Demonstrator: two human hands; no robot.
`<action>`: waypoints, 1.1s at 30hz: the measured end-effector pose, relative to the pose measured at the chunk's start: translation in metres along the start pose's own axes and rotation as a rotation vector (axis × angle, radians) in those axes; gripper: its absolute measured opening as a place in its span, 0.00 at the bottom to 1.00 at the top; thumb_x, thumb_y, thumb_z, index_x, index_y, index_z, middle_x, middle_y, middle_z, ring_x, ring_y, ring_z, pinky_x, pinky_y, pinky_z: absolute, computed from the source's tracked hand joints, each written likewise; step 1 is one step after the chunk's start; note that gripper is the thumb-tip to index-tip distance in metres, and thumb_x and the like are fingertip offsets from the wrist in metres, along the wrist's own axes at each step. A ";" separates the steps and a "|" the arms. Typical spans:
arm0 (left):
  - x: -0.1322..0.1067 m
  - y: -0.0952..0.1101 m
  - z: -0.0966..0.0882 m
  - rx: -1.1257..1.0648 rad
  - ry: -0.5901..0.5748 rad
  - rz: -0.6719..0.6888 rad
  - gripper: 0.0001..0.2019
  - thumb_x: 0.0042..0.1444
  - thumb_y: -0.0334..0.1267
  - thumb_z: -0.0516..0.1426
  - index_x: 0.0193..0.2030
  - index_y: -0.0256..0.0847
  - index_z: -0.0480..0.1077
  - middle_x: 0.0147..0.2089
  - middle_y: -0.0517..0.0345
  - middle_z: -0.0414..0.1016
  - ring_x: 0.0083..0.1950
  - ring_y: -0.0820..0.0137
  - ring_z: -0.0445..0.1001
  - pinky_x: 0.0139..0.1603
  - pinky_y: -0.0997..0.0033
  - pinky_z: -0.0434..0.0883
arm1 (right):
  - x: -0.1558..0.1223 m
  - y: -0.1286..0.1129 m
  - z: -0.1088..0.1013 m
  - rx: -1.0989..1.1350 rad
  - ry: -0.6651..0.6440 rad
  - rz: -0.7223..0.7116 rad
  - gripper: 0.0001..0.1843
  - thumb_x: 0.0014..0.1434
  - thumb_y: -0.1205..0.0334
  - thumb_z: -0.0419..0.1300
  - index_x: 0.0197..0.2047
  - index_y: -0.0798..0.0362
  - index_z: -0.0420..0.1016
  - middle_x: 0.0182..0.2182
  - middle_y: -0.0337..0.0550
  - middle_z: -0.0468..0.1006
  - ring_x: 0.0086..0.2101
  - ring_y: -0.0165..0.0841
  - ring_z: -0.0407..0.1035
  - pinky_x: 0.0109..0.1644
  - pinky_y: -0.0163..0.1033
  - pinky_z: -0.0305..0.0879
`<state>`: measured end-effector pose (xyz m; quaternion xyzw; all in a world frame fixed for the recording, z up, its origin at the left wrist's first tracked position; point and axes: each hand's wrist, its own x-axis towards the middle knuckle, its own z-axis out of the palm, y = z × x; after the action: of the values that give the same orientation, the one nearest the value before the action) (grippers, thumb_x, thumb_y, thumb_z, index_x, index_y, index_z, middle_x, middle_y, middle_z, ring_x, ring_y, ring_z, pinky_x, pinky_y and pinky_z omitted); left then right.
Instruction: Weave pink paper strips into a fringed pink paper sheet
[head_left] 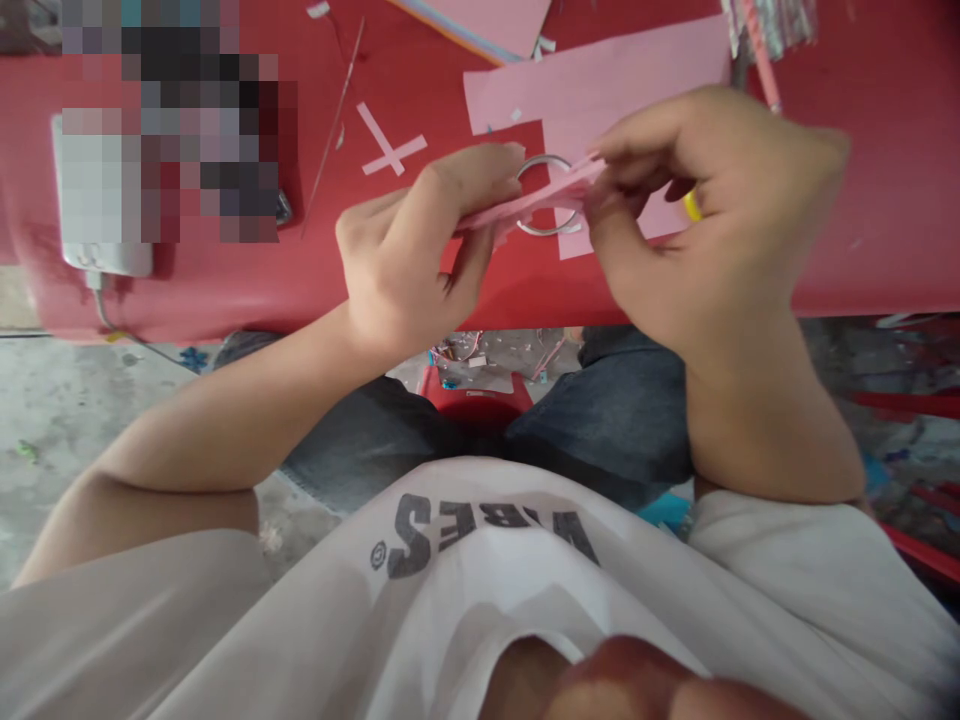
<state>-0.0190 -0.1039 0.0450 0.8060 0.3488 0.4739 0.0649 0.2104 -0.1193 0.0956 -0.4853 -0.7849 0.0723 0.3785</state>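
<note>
Above the red table point(315, 290), a narrow strip of folded pink paper point(536, 205) is stretched between my two hands. My left hand point(416, 240) pinches its left end between thumb and fingers. At the other end, the fingertips and thumb of my right hand point(690, 210) close on the paper. A thin silver ring point(545, 232) shows above and below the strip; whether it touches the paper or lies on the table behind I cannot tell. Beneath my right hand a small yellow thing point(692, 206) peeks out, mostly hidden.
Pink paper sheets point(637, 75) lie behind my hands. Two crossed pink strips point(390, 152) and a thin stick point(336, 125) are to the left. A white power bank point(112, 255) with a cable point(105, 310) stands near the left edge. Silvery fringe point(784, 25) is at the upper right.
</note>
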 end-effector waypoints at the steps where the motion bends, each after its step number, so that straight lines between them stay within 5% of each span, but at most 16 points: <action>1: -0.001 -0.002 0.001 0.002 0.006 0.026 0.14 0.72 0.38 0.55 0.62 0.46 0.68 0.51 0.58 0.85 0.46 0.67 0.87 0.41 0.68 0.84 | 0.000 0.000 -0.001 0.003 -0.006 -0.003 0.17 0.58 0.70 0.63 0.48 0.42 0.79 0.33 0.34 0.83 0.32 0.34 0.78 0.41 0.42 0.72; 11: -0.008 -0.017 0.012 0.048 -0.125 -0.114 0.15 0.70 0.44 0.53 0.60 0.48 0.72 0.36 0.60 0.84 0.34 0.67 0.82 0.42 0.59 0.81 | 0.002 -0.006 -0.004 0.057 -0.045 0.017 0.20 0.58 0.70 0.60 0.51 0.42 0.78 0.29 0.34 0.77 0.30 0.34 0.73 0.39 0.44 0.66; 15: -0.008 -0.020 0.013 0.066 -0.070 0.034 0.17 0.69 0.41 0.53 0.62 0.50 0.70 0.30 0.63 0.81 0.29 0.67 0.80 0.37 0.61 0.80 | 0.003 -0.008 -0.002 0.112 -0.023 0.016 0.19 0.56 0.72 0.61 0.49 0.46 0.78 0.26 0.33 0.74 0.27 0.30 0.70 0.34 0.41 0.64; 19: -0.005 -0.021 0.008 0.130 -0.014 0.206 0.22 0.69 0.37 0.53 0.69 0.53 0.63 0.32 0.66 0.82 0.28 0.68 0.80 0.33 0.64 0.79 | 0.002 -0.010 -0.003 0.092 -0.054 0.049 0.20 0.57 0.73 0.61 0.51 0.47 0.76 0.28 0.33 0.75 0.29 0.29 0.70 0.36 0.39 0.64; 25: -0.006 -0.027 0.005 0.155 -0.179 0.093 0.19 0.72 0.45 0.50 0.66 0.49 0.67 0.34 0.60 0.80 0.33 0.66 0.83 0.40 0.58 0.83 | 0.002 -0.009 -0.004 0.097 -0.059 0.061 0.21 0.54 0.76 0.61 0.49 0.48 0.77 0.29 0.32 0.77 0.28 0.28 0.69 0.34 0.38 0.62; 33: -0.012 -0.048 0.009 0.105 -0.155 0.052 0.20 0.73 0.48 0.47 0.65 0.47 0.70 0.41 0.55 0.82 0.35 0.66 0.82 0.41 0.58 0.81 | 0.000 -0.011 0.001 0.133 -0.022 0.122 0.16 0.56 0.72 0.63 0.48 0.54 0.79 0.28 0.38 0.79 0.27 0.31 0.70 0.31 0.41 0.61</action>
<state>-0.0389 -0.0735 0.0108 0.8511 0.3463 0.3928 0.0370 0.2015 -0.1247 0.0999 -0.5051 -0.7515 0.1522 0.3962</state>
